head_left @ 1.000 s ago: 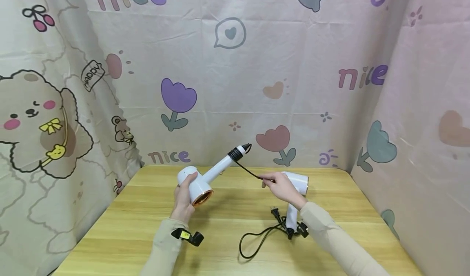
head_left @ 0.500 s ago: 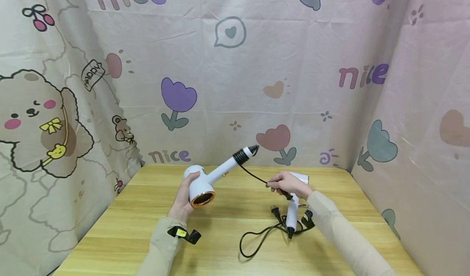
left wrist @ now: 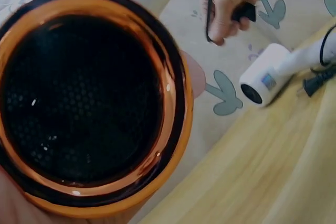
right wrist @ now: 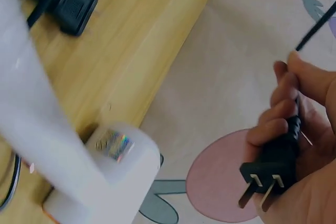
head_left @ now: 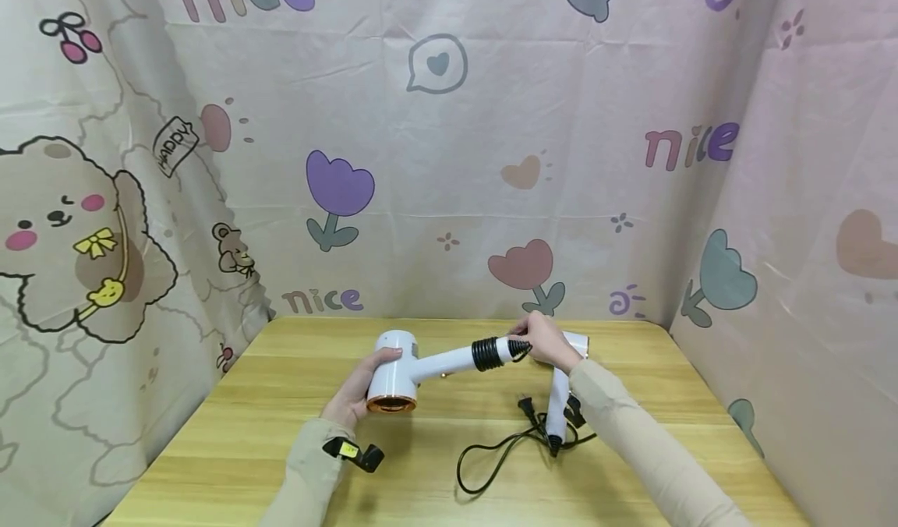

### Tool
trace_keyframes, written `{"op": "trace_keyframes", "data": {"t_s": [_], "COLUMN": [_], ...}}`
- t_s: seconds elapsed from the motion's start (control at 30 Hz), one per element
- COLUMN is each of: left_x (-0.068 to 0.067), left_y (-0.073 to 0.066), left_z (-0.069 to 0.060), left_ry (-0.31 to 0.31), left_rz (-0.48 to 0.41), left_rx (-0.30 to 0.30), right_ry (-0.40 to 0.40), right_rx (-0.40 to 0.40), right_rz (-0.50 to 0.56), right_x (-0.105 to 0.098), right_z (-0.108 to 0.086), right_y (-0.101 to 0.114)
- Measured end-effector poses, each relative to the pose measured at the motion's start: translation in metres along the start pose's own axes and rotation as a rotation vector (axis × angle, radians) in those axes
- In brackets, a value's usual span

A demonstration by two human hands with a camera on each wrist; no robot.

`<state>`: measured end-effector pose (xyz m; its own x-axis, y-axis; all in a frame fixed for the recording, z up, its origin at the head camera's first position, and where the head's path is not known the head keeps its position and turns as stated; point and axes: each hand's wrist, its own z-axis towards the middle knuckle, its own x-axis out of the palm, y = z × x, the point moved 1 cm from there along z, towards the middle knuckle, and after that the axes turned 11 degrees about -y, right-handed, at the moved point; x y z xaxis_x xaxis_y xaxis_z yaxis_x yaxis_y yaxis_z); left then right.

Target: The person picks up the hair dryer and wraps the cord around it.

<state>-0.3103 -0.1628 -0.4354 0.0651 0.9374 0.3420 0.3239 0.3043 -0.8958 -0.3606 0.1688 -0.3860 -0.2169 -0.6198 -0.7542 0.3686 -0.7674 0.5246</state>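
Observation:
My left hand [head_left: 358, 390] grips a white hair dryer [head_left: 394, 375] round its barrel, held above the table. The copper-rimmed end [left wrist: 176, 145] fills much of the left wrist view. Black cord [head_left: 486, 354] is wound in several turns round the handle near its tip. Beside that tip is my right hand [head_left: 546, 338]. In the right wrist view, its thumb and forefinger pinch the cord [right wrist: 315, 27], while the other fingers curl round a black two-pin plug [right wrist: 270, 166]. The head view hides this plug.
A second white hair dryer [head_left: 558, 402] lies on the wooden table [head_left: 295, 402], partly behind the right forearm. Its loose black cord [head_left: 484, 447] loops to the left, with a plug [head_left: 526, 404] near the handle. A printed curtain [head_left: 449, 160] closes off the back and sides.
The held hair dryer has moved right, its handle lowering from a steep slant to nearly level. My right hand has come close to the handle's tip, and the cord stretch between them no longer shows.

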Motion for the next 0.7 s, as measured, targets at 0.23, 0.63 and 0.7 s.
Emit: {"op": "trace_keyframes", "data": {"t_s": [0.23,0.63,0.7], "left_x": [-0.003,0.005,0.006], "left_y": [0.0,-0.013,-0.013], "left_z": [0.0,0.004,0.005], "left_ry": [-0.057,-0.177,-0.201], "left_rz": [0.201,0.435,0.459], "left_rx": [0.092,0.257,0.275], "right_ry": [-0.112,-0.269,-0.279], "right_rx": [0.025,-0.123,-0.133], "right_rz": [0.034,0.0,0.009], "right_x": [0.001,0.005,0.005], "right_z": [0.0,-0.003,-0.004], "right_y": [0.01,0.029,0.033]}}
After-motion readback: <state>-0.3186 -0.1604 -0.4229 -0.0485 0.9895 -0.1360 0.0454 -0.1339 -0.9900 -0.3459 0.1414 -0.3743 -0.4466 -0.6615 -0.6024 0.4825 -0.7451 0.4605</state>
